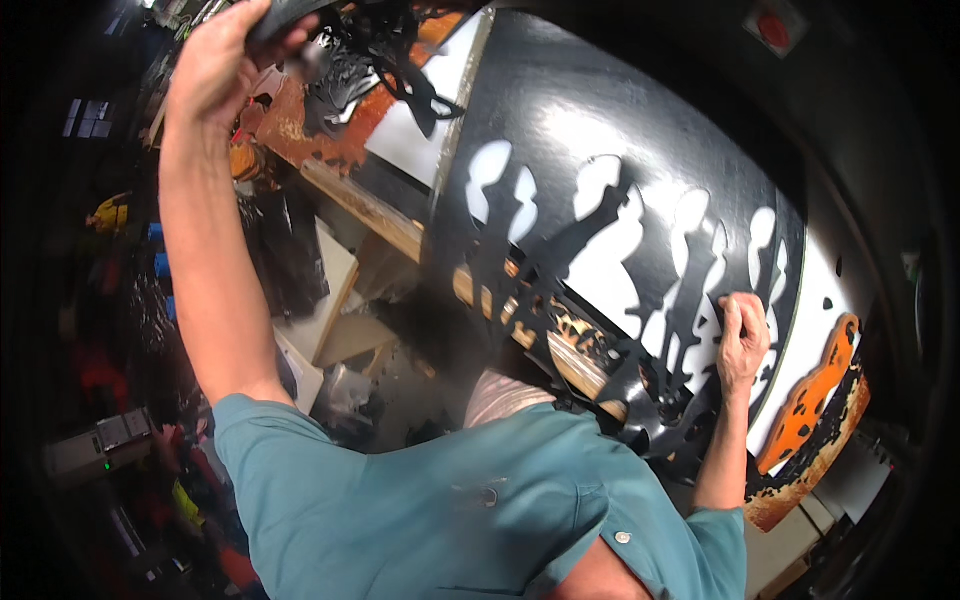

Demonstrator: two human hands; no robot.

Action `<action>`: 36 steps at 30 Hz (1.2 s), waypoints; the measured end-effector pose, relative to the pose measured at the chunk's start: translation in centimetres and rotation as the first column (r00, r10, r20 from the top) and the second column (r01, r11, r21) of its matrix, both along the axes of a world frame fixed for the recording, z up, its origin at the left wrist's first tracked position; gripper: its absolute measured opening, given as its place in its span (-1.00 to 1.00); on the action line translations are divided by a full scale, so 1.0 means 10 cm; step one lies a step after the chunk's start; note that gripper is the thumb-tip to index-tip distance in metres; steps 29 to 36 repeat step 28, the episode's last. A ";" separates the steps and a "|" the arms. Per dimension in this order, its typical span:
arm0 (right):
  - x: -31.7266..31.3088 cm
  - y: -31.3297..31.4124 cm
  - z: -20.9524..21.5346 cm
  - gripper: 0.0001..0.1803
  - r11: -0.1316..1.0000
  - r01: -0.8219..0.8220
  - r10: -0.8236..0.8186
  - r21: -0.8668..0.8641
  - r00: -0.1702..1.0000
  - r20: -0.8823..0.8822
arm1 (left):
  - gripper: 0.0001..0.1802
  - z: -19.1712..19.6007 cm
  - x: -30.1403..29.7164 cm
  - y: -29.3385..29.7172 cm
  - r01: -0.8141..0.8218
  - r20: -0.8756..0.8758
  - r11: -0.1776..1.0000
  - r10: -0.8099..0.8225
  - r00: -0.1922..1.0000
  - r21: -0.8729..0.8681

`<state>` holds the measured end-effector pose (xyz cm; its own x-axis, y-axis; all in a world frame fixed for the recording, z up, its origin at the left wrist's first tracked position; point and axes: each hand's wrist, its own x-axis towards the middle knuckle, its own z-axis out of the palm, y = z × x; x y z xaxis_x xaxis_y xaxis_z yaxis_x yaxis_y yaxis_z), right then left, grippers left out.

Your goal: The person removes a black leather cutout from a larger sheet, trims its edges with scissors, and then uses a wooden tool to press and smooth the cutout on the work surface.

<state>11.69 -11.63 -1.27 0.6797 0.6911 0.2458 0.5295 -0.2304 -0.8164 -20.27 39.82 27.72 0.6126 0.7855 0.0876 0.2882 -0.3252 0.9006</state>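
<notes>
A large glossy black sheet point(640, 110) with rounded cut-outs lies over a white board point(610, 265), which shows through the openings. Thin black strips of it hang toward my body at the near side. My right hand point(744, 340) is closed in a pinch over the cut-outs at the sheet's right part; what its fingertips hold is hidden. Raised far left, my left hand point(215, 65) wraps round a dark curved piece point(285, 20), cut off by the picture's top edge. Beside that hand sits a tangled heap of black scraps point(355, 75).
An orange piece with black spots point(808, 405) lies on the right, by a rust-coloured, black-flecked board point(835, 450). Another rust-coloured board point(300, 125) is under the scraps. A wooden rail point(365, 210) runs along the table's near side. Boards and black plastic stand at lower left.
</notes>
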 end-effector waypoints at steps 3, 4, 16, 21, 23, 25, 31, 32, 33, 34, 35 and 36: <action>-0.03 0.03 0.01 -0.81 0.997 0.056 -0.057 -0.044 0.998 -0.022 | -0.56 0.34 0.03 0.56 -0.028 0.131 1.000 0.027 0.991 0.010; -0.04 0.04 0.01 -0.80 0.995 0.078 -0.079 -0.066 0.997 -0.010 | -0.56 0.32 -0.01 0.66 -0.069 0.196 0.997 0.061 0.979 0.036; -0.05 0.09 -0.04 -0.72 0.945 0.255 -0.258 -0.204 0.966 0.008 | -0.66 -2.11 -0.63 1.29 -0.399 0.017 0.720 0.495 0.869 -0.568; -0.05 0.09 -0.04 -0.76 0.948 0.257 -0.252 -0.190 0.966 0.050 | -0.55 -2.23 -0.80 1.49 -0.445 -0.113 0.766 0.448 0.887 -0.464; -0.08 0.12 -0.01 -0.78 0.947 0.265 -0.259 -0.180 0.964 0.057 | -0.41 -2.13 -0.88 1.43 -0.529 -0.400 0.846 0.464 0.790 -0.064; -0.09 0.17 0.02 -0.77 0.947 0.273 -0.267 -0.167 0.962 0.059 | -0.43 -2.13 -0.88 1.14 -0.419 -0.346 0.699 0.676 0.650 0.579; -0.07 0.19 0.06 -0.76 0.933 0.279 -0.270 -0.227 0.960 0.072 | -0.40 -2.30 -0.44 0.62 -0.360 -0.044 0.865 0.399 0.916 0.350; -0.07 0.19 0.06 -0.76 0.933 0.279 -0.270 -0.227 0.960 0.072 | -0.40 -2.30 -0.44 0.62 -0.360 -0.044 0.865 0.399 0.916 0.350; -0.07 0.19 0.06 -0.76 0.933 0.279 -0.270 -0.227 0.960 0.072 | -0.40 -2.30 -0.44 0.62 -0.360 -0.044 0.865 0.399 0.916 0.350; -0.07 0.19 0.06 -0.76 0.933 0.279 -0.270 -0.227 0.960 0.072 | -0.40 -2.30 -0.44 0.62 -0.360 -0.044 0.865 0.399 0.916 0.350; -0.07 0.19 0.06 -0.76 0.933 0.279 -0.270 -0.227 0.960 0.072 | -0.40 -2.30 -0.44 0.62 -0.360 -0.044 0.865 0.399 0.916 0.350; -0.07 0.19 0.06 -0.76 0.933 0.279 -0.270 -0.227 0.960 0.072 | -0.40 -2.30 -0.44 0.62 -0.360 -0.044 0.865 0.399 0.916 0.350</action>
